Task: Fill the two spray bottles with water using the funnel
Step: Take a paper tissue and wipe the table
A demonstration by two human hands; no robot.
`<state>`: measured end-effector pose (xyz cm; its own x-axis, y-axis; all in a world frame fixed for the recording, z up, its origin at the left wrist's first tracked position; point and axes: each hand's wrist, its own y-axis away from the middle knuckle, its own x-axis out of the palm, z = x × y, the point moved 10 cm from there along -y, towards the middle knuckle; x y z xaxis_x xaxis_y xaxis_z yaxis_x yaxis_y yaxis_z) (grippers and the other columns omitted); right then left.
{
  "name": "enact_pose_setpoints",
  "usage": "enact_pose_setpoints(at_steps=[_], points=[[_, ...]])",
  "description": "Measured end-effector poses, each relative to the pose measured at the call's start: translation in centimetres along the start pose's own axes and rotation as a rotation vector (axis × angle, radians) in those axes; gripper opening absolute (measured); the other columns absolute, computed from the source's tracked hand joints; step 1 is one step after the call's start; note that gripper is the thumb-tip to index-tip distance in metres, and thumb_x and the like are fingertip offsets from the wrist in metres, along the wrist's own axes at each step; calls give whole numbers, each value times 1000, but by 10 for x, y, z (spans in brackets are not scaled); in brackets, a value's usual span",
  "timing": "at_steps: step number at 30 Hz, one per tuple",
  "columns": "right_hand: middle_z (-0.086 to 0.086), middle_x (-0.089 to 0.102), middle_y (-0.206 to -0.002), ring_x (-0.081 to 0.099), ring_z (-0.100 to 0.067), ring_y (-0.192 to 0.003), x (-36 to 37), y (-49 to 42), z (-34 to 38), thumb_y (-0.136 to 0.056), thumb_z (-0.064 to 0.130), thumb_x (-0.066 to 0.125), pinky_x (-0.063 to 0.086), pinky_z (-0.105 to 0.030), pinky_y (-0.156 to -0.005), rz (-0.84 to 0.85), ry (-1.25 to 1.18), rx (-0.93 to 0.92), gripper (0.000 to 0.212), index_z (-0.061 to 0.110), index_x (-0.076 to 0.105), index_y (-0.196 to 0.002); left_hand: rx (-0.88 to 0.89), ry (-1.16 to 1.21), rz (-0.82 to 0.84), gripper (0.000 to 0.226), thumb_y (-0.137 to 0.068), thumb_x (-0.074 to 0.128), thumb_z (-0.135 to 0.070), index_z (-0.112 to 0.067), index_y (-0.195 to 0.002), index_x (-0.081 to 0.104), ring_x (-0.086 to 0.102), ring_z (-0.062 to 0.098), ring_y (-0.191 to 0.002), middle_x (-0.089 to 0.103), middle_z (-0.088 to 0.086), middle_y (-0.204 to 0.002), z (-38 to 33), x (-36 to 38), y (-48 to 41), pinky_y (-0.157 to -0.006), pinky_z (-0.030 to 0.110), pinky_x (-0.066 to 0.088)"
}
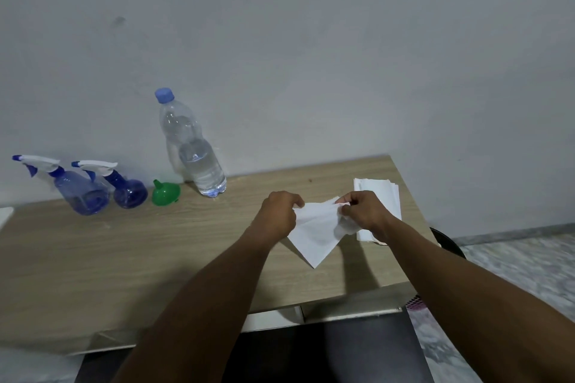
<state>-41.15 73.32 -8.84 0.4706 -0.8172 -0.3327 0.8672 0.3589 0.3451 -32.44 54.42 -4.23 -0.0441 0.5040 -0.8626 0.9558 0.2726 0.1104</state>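
Two blue spray bottles with white trigger heads stand at the table's far left, the larger (81, 193) left of the smaller (127, 190). A green funnel (165, 193) lies mouth down beside them. A clear water bottle (194, 152) with a blue cap stands by the wall, partly filled. My left hand (280, 211) and my right hand (364, 211) both pinch the top edge of a white paper tissue (314, 236) above the table's right half. Its lower corner hangs down in a point.
A stack of white tissues (381, 193) lies at the table's right end, partly behind my right hand. The wooden table (140, 258) stands against a grey wall. A dark round object (449, 242) sits below the table's right edge, over a patterned floor.
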Motion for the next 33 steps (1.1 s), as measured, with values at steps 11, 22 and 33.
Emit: enact_pose_setpoints(at_steps=[11, 22, 33], points=[[-14, 70, -93, 67, -27, -82, -20, 9, -11, -87, 0, 60, 59, -51, -81, -26, -319, 44, 15, -1, 69, -100, -35, 248, 99, 70, -71, 70, -48, -39, -135, 43, 56, 18, -114, 62, -16, -122, 10, 37, 15, -94, 35, 47], [-6, 64, -86, 63, -21, -74, -29, 8, -4, -83, 4, 71, 59, -40, -70, -26, -323, 36, 16, 9, 70, -98, -52, 276, -197, 37, -85, 48, -19, -52, -100, 55, 61, 16, -95, 63, -10, -99, 8, 5, 14, -79, 37, 52], [-7, 72, -88, 67, -19, -74, 10, 11, 21, -85, 5, 71, 55, -35, -71, 31, -288, -23, 14, 2, 73, -98, -73, 272, -340, 42, -82, 42, 5, -29, -87, 67, 60, 15, -91, 67, -2, -96, 39, -31, 33, -77, 27, 47]])
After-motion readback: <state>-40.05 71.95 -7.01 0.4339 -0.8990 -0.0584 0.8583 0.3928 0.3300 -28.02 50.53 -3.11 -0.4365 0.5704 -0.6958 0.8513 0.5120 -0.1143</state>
